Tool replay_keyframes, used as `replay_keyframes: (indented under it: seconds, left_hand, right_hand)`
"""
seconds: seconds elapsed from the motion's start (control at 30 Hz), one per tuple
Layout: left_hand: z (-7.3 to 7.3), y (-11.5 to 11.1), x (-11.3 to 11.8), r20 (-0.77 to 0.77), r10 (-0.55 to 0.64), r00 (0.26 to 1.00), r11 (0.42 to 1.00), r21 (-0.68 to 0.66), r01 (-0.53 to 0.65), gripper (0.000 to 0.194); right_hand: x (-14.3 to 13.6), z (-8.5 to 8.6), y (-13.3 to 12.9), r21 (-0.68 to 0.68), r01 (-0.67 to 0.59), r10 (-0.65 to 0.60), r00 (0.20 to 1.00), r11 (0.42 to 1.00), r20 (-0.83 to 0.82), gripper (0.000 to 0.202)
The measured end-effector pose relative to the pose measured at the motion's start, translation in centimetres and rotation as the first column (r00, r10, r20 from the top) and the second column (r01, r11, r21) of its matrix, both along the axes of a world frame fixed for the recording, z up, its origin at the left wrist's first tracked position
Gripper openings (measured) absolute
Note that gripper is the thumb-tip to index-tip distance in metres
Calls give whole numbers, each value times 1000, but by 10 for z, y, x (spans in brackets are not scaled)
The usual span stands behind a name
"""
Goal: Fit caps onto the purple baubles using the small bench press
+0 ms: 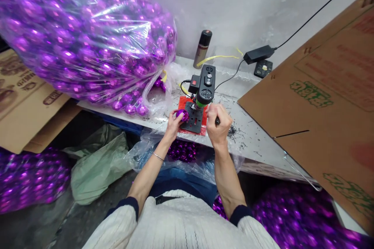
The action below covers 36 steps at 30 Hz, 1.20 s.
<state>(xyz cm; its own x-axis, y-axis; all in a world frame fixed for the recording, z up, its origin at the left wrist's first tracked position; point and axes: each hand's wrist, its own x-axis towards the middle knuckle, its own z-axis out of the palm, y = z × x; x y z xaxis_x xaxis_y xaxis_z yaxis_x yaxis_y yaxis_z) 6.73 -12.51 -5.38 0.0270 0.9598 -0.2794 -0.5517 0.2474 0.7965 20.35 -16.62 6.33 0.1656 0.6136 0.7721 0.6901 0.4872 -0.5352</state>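
Note:
My left hand point(173, 124) is closed around a shiny purple ball point(182, 115) at the left side of a small black bench drill point(207, 85). The ball is low, by the machine's dark base plate point(191, 122), below its head. A red sheet point(203, 128) lies under the plate. To the right of the machine, my right hand point(218, 122) is a fist around a black handle point(217, 121), of which only the end shows. Dark thin scraps point(233, 131) are scattered on the white table point(251, 140) beside this hand.
A large clear bag point(96, 35) full of purple balls rests at the left. Behind stand a spray can point(202, 48) and a power adapter point(259, 54) with a cable. A cardboard box point(321, 97) rises at the right. More purple balls point(183, 151) lie in plastic below the table edge.

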Motion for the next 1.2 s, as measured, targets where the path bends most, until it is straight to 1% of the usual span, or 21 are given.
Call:
replay_keyframes:
  seconds: [0.1, 0.2, 0.3, 0.37, 0.43, 0.53, 0.63, 0.73, 0.83, 0.93, 1.1, 1.2]
  left_hand:
    - [-12, 5, 9, -217, 67, 974, 989, 144, -36, 58]
    - [-22, 7, 16, -389, 116, 914, 955, 297, 6, 64]
    - [-31, 8, 20, -545, 138, 827, 936, 345, 71, 68]
    - [-34, 9, 20, -636, 146, 758, 929, 352, 116, 67]
    - [-36, 9, 20, -695, 156, 701, 913, 372, 165, 65]
    - [-34, 10, 21, -735, 194, 650, 862, 444, 245, 62]
    - [-31, 12, 24, -752, 234, 616, 810, 501, 304, 58]
    - [-29, 12, 27, -766, 242, 596, 801, 504, 323, 59]
    - [-31, 12, 26, -770, 229, 595, 797, 500, 340, 61]
    - [-34, 10, 24, -774, 219, 593, 783, 503, 366, 59]
    - [-35, 9, 23, -773, 218, 596, 773, 509, 378, 57]
    - [-35, 9, 23, -773, 220, 595, 769, 512, 381, 56]
  right_hand:
    - [1, -3, -2, 2, -20, 20, 1000, 1000, 8, 32]
    - [2, -7, -3, -2, -31, 31, 999, 1000, 20, 29]
    - [3, -10, -3, 8, -40, 39, 999, 999, 37, 28]
    - [3, -11, -3, 24, -44, 43, 998, 999, 42, 27]
    - [3, -13, -3, 30, -44, 43, 998, 999, 41, 26]
    - [3, -14, -3, 16, -33, 33, 999, 999, 34, 27]
    - [3, -15, -4, 7, -32, 32, 999, 999, 36, 26]
    - [4, -17, -5, 5, -44, 44, 998, 999, 46, 25]
    - [4, -21, -6, 16, -39, 38, 998, 999, 53, 23]
    - [2, -31, -8, 56, -39, 35, 998, 998, 61, 21]
    - [-2, -58, -7, 130, -36, 29, 998, 991, 52, 21]
    - [-2, -70, -5, 173, -29, 23, 999, 985, 33, 20]
